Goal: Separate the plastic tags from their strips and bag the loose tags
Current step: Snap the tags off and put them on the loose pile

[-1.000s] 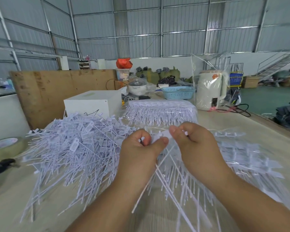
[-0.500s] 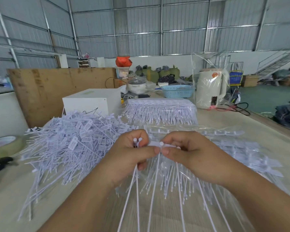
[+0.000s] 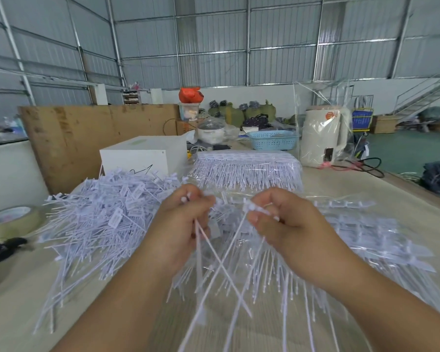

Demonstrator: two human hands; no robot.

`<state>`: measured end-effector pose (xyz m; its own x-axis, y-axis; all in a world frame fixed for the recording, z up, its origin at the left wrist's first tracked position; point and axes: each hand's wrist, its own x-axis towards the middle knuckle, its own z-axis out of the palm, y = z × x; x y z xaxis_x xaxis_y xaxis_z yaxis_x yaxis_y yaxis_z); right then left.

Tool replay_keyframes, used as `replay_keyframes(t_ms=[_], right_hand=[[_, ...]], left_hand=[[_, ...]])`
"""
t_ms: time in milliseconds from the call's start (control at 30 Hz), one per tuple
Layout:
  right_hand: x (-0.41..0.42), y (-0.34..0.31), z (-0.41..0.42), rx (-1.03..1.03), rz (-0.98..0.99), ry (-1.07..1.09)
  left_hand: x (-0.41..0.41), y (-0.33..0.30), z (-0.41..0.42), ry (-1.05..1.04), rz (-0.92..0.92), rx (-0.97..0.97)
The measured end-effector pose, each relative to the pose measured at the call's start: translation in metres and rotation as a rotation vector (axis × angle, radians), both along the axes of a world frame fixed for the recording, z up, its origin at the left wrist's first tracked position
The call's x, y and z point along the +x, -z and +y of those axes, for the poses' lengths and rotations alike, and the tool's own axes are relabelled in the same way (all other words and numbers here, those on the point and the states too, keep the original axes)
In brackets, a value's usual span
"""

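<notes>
Near the middle of the desk (image 3: 366,191), I am seeing both hands raised and apart: the left hand (image 3: 182,224) is pinching a few loose tags (image 3: 201,252) by their heads, tails hanging down, while the right hand (image 3: 287,224) is pinching a strip of tags (image 3: 255,209). Left of them a pile of loose tags (image 3: 99,214) is lying; a bundled stack of strips (image 3: 247,168) is sitting farther back.
</notes>
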<state>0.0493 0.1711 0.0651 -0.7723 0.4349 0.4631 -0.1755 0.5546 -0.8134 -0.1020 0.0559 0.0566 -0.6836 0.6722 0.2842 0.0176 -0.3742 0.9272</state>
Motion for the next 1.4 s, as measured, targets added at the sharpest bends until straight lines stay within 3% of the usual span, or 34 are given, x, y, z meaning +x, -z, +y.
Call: replay_keyframes(t_ms=[100, 367, 567, 733, 833, 1000, 1167, 1400], right_hand=[[0.0, 0.006, 0.003, -0.064, -0.108, -0.131], [0.002, 0.004, 0.014, -0.126, -0.166, -0.195], [0.001, 0.006, 0.016, -0.059, -0.256, -0.208], [0.002, 0.009, 0.024, -0.097, -0.18, -0.119], [0.001, 0.013, 0.017, -0.04, -0.118, -0.146], [0.0, 0.018, 0.006, 0.238, -0.195, -0.159], [0.002, 0.016, 0.004, 0.313, -0.243, -0.149], [0.002, 0.015, 0.011, 0.321, -0.289, -0.123]], left_hand=[[0.013, 0.005, 0.002, 0.218, 0.231, -0.13], [0.018, 0.002, -0.004, 0.518, 0.366, -0.202], [0.019, 0.0, -0.007, 0.424, 0.44, -0.276], [0.017, -0.001, -0.005, 0.227, 0.302, -0.327], [0.024, 0.001, -0.003, 0.257, 0.333, -0.353], [0.036, 0.003, 0.0, 0.363, 0.452, -0.311], [0.031, 0.002, -0.003, 0.471, 0.46, -0.353], [0.024, 0.005, -0.003, 0.439, 0.545, -0.401]])
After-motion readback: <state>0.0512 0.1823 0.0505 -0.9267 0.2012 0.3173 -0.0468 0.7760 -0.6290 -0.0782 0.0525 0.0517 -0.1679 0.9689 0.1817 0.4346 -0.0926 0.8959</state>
